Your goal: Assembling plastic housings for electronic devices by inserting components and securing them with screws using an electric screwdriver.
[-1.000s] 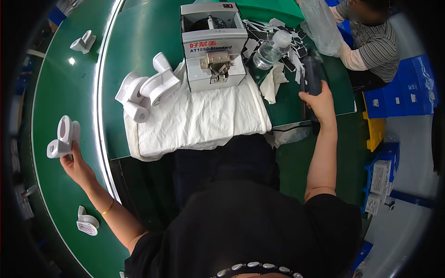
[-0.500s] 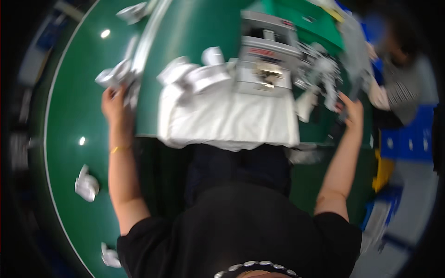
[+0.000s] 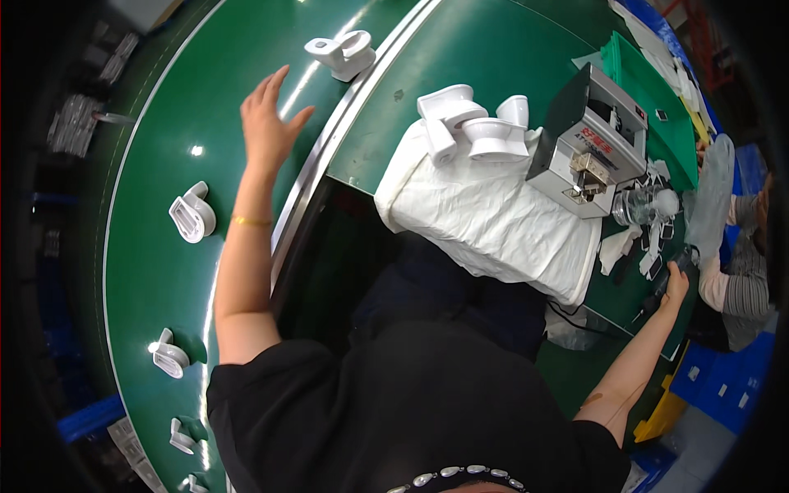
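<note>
My left hand is over the green conveyor belt, fingers spread and nothing in it. Just beyond it, by the belt's metal rail, sits a white toilet-shaped plastic part. At the far right my right hand is closed round a black electric screwdriver, its thin tip pointing down and toward me. Several similar white plastic parts stand together on the white cloth in front of me. Beside them is a grey box-shaped screw feeder.
More white parts lie spaced along the belt at left. Small white pieces and a clear plastic jar crowd the bench right of the feeder. Behind is a green tray. A co-worker's striped sleeve shows at far right, near blue bins.
My left hand has let go of a white part, which now rests on the belt beside the rail. My view has turned; my right hand still holds the screwdriver.
</note>
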The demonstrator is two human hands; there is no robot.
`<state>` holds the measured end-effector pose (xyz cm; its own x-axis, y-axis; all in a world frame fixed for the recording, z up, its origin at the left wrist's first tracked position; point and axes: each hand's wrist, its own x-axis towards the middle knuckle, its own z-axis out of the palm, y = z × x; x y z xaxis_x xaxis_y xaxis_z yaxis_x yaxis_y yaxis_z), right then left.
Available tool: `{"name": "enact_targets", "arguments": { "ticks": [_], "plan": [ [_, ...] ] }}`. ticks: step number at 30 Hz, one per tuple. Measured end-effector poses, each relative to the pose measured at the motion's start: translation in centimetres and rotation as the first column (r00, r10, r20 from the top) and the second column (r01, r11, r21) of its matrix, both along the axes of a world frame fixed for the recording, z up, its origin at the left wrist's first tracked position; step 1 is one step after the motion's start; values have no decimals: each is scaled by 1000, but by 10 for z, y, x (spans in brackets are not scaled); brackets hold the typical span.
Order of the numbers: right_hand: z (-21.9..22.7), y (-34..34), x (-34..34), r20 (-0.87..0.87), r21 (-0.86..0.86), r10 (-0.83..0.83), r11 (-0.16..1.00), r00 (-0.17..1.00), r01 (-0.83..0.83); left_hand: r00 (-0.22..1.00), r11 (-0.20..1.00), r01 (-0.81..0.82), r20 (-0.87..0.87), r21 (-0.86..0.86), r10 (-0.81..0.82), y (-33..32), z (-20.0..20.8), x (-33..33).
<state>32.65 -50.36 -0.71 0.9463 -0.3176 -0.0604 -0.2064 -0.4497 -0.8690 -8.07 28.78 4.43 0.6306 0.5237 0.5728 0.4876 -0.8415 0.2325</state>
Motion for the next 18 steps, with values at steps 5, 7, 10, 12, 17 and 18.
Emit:
{"name": "enact_targets", "arguments": {
  "ticks": [5, 7, 10, 12, 17, 18],
  "plan": [
    [-1, 3, 4, 53, -187, 51, 981, 997, -40, 993, 975, 118, -1, 190, -120, -31, 23, 14],
    [5, 13, 0, 77, -288, 59, 957, 995, -35, 978, 984, 145, 136, 106, -158, -23, 22, 48],
    [15, 21, -11, 48, -444, 76, 895, 996, -47, 968, 979, 158, 214, -127, -129, 9, 3, 107],
    [25, 30, -27, 53, -428, 168, 894, 984, -129, 984, 982, 174, 58, -75, -170, 50, -16, 124],
    [45, 82, -72, 284, -558, 265, 827, 921, -66, 985, 985, -170, -19, 36, 171, 92, -18, 105],
    [51, 109, -87, 308, -424, 277, 896, 910, -129, 983, 985, -155, -92, 79, 162, 125, -25, 85]
  ]
}}
